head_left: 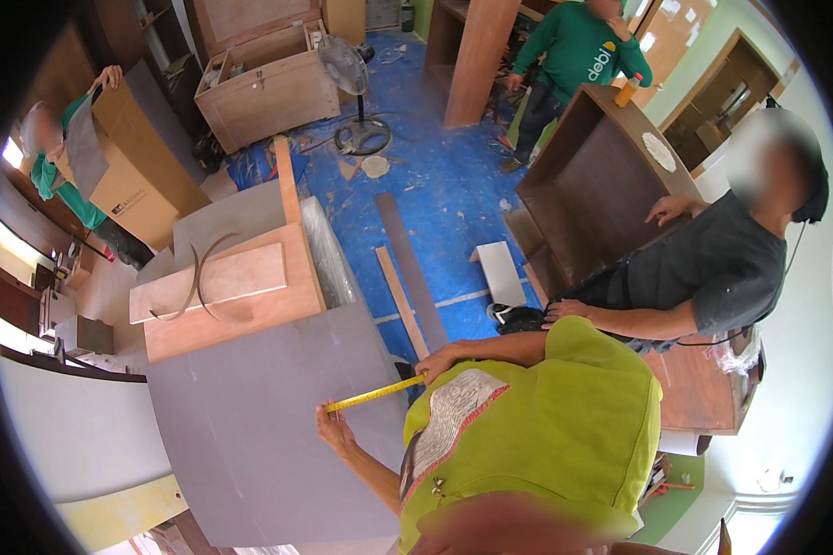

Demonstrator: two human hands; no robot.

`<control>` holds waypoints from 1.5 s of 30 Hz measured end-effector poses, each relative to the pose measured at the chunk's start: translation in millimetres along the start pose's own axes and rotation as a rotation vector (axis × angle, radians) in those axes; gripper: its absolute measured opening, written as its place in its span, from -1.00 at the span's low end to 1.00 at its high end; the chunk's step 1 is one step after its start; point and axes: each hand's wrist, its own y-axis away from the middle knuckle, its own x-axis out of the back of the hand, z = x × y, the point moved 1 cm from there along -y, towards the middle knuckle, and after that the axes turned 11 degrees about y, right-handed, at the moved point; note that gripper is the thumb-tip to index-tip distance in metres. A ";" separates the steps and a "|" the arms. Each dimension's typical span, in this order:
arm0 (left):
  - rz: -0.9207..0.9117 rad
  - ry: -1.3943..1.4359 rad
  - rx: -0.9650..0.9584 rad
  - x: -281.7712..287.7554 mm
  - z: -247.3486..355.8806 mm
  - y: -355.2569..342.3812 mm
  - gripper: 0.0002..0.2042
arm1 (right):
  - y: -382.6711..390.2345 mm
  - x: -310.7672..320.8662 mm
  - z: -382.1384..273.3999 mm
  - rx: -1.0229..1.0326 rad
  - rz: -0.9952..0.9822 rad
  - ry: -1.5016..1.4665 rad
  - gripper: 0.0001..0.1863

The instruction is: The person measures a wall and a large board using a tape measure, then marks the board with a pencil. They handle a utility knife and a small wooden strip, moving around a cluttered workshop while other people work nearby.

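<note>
A yellow tape measure (377, 397) is stretched between my hands above a large grey-purple panel (259, 425). My left hand (335, 427) pinches one end of the blade over the panel. At the panel's right edge, my right hand (438, 361) is closed round the other end. Whether the case sits inside that hand is hidden. Beyond the panel lie light wooden boards (241, 277), with two thin curved brown strips (197, 277) on top. My yellow-green sleeve and shirt fill the lower middle.
A person in dark clothes (713, 268) stands close at right by a brown cabinet (592, 185). Another in green (574, 55) stands behind it; a third, far left, holds a cardboard sheet (148, 139). Long strips (407, 268) and a fan (361, 134) stand on blue floor covering.
</note>
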 end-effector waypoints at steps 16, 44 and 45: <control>0.027 0.071 -0.211 -3.6 118.6 -43.9 -0.70 | 37.6 44.9 49.9 -0.066 0.055 0.012 -0.41; 0.173 -0.304 -0.310 -116.1 39.5 -95.7 -0.71 | -82.8 153.8 24.9 -0.060 0.184 -0.141 -0.68; 0.181 -0.352 -0.335 -114.1 43.6 -106.3 -0.72 | -83.1 156.2 20.4 -0.078 0.188 -0.163 -0.68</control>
